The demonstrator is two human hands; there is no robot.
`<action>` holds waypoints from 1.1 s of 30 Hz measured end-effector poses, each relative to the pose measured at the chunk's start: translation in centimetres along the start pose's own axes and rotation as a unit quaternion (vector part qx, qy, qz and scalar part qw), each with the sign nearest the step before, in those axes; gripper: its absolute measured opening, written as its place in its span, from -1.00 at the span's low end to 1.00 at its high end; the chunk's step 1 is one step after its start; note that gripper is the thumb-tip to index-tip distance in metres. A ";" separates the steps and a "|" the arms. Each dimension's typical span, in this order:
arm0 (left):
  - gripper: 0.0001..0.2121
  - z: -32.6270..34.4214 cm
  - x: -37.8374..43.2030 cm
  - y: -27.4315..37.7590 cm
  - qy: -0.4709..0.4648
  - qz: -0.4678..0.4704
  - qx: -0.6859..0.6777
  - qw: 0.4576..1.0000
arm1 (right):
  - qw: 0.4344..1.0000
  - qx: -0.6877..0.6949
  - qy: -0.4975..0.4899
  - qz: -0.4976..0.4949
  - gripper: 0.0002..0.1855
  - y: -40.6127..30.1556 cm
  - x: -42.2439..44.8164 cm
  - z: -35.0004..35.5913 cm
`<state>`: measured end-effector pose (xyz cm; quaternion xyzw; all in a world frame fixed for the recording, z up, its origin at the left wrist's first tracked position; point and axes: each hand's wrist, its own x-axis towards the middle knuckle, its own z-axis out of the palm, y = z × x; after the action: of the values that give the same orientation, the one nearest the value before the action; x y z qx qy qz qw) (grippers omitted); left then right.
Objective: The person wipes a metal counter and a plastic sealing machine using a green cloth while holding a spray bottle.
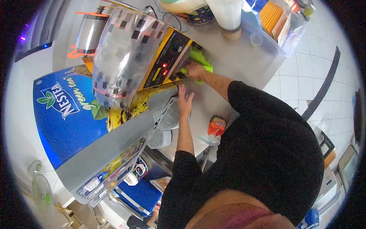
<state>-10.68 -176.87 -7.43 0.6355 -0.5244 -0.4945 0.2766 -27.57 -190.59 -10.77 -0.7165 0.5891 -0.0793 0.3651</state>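
Note:
My right hand [196, 70] is pressed over a bright green cloth [203, 58] at the front opening of a yellow and black cup sealing machine [167, 53]. Two red lights glow on its panel, and a roll of clear patterned film [128, 51] sits on its far side. My left hand [185, 100], fingers spread, holds nothing; it is beside the machine's lower corner and over the edge of a grey slatted drip tray [170, 114]. Whether it touches the tray, I cannot tell. A second drip tray [159, 137] adjoins the first.
A blue and grey drink dispenser [105, 143] stands at left. Close to my body is an orange-red bottle or pouch [216, 127] on the metal counter [248, 61]. Stacked cups [227, 14] and a clear plastic bin [274, 47] are at the top. Another person's arm [154, 216] shows below.

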 end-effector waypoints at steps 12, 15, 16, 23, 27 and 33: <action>0.08 3.2 -20.9 1.3 -0.108 0.047 0.223 0.968 | 0.991 -0.024 0.025 -0.131 -0.58 2.8 -2.0 -0.8; 0.04 8.9 -22.7 -1.1 0.080 0.114 0.190 0.972 | 0.982 -0.002 0.030 -0.187 -0.51 6.9 -5.7 -0.4; -0.01 10.3 -22.2 -2.0 0.124 0.144 0.176 0.966 | 0.986 0.010 -0.050 -0.157 -0.52 7.4 -7.5 -0.8; -0.28 13.0 -9.9 -1.7 0.158 0.016 -0.154 0.975 | 0.891 0.408 0.126 0.151 -0.59 14.6 -26.1 -1.9; -0.40 12.0 -1.8 0.1 0.083 0.017 -0.109 0.990 | 0.816 0.516 0.148 0.215 -0.57 19.3 -31.9 -2.0; -0.63 17.2 3.8 9.0 0.098 -0.072 -0.204 0.971 | 0.793 0.534 0.207 0.208 -0.63 25.0 -34.2 -4.6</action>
<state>-30.13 -180.25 -7.02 0.6468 -0.3360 -0.5452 0.4140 -59.80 -162.67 -12.05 -0.2347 0.6494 -0.4497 0.5665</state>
